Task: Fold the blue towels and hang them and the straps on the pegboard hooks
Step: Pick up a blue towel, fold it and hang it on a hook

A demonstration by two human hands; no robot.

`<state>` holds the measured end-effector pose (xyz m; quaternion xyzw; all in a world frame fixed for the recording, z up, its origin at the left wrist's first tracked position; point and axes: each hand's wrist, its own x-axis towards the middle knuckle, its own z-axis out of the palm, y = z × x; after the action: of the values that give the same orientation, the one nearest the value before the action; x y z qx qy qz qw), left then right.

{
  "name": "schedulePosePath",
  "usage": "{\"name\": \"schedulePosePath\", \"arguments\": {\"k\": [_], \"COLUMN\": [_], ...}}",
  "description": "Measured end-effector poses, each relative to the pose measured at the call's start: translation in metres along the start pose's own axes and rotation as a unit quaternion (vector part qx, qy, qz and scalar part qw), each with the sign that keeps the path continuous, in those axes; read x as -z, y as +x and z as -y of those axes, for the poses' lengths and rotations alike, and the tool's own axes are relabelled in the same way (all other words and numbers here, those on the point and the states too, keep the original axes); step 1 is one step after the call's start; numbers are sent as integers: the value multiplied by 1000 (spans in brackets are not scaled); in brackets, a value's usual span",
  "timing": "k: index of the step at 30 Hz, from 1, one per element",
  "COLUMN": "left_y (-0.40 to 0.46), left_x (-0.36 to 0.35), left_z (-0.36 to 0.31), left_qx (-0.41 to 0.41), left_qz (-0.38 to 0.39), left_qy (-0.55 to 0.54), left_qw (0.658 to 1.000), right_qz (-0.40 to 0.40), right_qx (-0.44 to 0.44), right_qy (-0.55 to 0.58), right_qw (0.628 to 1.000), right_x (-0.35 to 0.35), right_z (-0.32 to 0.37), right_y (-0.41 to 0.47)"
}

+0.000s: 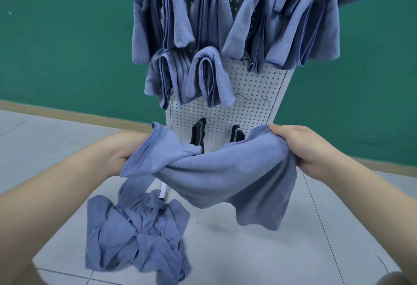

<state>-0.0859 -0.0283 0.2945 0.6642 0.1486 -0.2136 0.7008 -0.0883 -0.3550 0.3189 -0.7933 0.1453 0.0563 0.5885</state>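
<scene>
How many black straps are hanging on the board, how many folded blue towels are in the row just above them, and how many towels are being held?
Black straps on the white pegboard: 2
Folded blue towels in the row just above: 2
Unfolded blue towel held between the left hand and the right hand: 1
Total: 5

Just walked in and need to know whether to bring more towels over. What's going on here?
A person is holding one blue towel stretched between the left hand and right hand, apparently starting to fold it. In front stands a white pegboard already carrying many folded towels, with two dark straps hung lower down and a few bare hooks. A crumpled pile of towels waits on the floor.
</scene>
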Motion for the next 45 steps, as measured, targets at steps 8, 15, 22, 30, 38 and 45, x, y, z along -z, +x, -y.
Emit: {"name": "schedulePosePath", "arguments": {"k": [8,15,22,30,38,45], "left_y": [6,13,7,10,15,8], "left_x": [3,-4,-8,-17,-13,-23], "left_z": [12,53,54,36,30,29], "left_qx": [12,149,75,-44,-119,5], "left_qz": [89,20,-30,-1,68,3], "left_qy": [-51,26,173,30,23,-22], "left_qw": [995,988,982,999,990,1000], "right_qz": [-54,37,100,95,10,-11], "right_qx": [-23,-73,-45,12,54,29], "right_qy": [-43,-244,-225,-114,11,20], "right_qw": [997,966,968,989,998,999], "right_x": [26,30,29,27,37,37], "right_z": [-15,-26,-26,-26,-25,-25], "right_y": [15,6,-1,8,21,20]}}
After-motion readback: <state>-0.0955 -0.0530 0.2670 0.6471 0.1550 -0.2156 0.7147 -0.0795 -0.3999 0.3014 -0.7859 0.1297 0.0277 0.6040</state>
